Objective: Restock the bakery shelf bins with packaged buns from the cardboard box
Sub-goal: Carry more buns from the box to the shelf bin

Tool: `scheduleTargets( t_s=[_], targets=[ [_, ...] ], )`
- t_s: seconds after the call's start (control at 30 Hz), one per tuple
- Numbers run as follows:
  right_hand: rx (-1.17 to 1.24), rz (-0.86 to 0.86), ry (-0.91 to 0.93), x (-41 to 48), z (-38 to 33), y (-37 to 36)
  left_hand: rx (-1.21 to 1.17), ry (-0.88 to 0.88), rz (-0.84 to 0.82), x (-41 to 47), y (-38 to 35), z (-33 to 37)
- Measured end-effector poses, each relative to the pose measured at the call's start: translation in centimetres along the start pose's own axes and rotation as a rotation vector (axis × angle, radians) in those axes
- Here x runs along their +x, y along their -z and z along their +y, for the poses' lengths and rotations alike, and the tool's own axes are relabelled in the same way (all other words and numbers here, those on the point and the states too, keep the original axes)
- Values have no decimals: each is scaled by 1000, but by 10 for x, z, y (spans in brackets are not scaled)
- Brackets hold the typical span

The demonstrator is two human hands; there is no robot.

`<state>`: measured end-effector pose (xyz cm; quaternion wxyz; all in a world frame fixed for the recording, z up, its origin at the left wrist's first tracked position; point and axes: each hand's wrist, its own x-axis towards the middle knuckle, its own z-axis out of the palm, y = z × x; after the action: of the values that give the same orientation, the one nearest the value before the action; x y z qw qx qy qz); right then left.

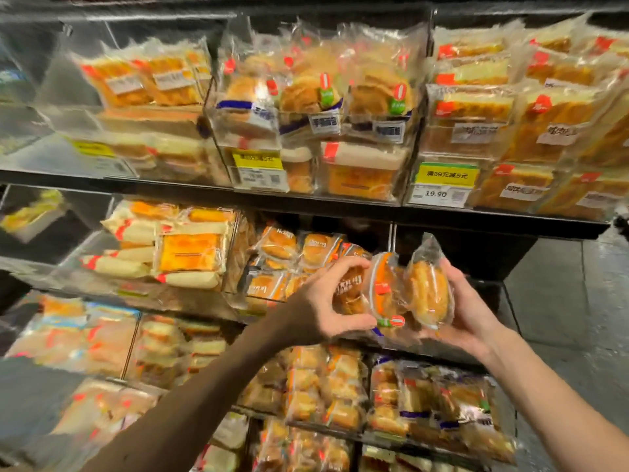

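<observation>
**At the middle shelf, buns in hand**

Before the black bakery shelving, the person's left hand (320, 301) and right hand (466, 311) together clasped a few clear-wrapped golden buns (401, 294), held just in front of the half-filled clear plastic bin (238, 301) of similar orange-labelled buns. No cardboard box showed. This looked like the placing step; next, I judged, the packets needed setting into that bin's gap.

A green-and-yellow price tag (442, 182) reads 19.90; grey floor (571, 301) lies right.
</observation>
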<state>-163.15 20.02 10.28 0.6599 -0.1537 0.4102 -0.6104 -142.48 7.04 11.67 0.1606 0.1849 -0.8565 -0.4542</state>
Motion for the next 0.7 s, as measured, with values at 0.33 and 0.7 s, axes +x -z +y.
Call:
scheduleTargets(
  t_s=[0.33, 0.7],
  targets=[
    [-287, 285, 266, 10, 7, -49, 84, 103, -55, -2, 67, -63],
    [-505, 487, 485, -11, -5, -39, 433, -39, -159, 88, 38, -71]
  ],
)
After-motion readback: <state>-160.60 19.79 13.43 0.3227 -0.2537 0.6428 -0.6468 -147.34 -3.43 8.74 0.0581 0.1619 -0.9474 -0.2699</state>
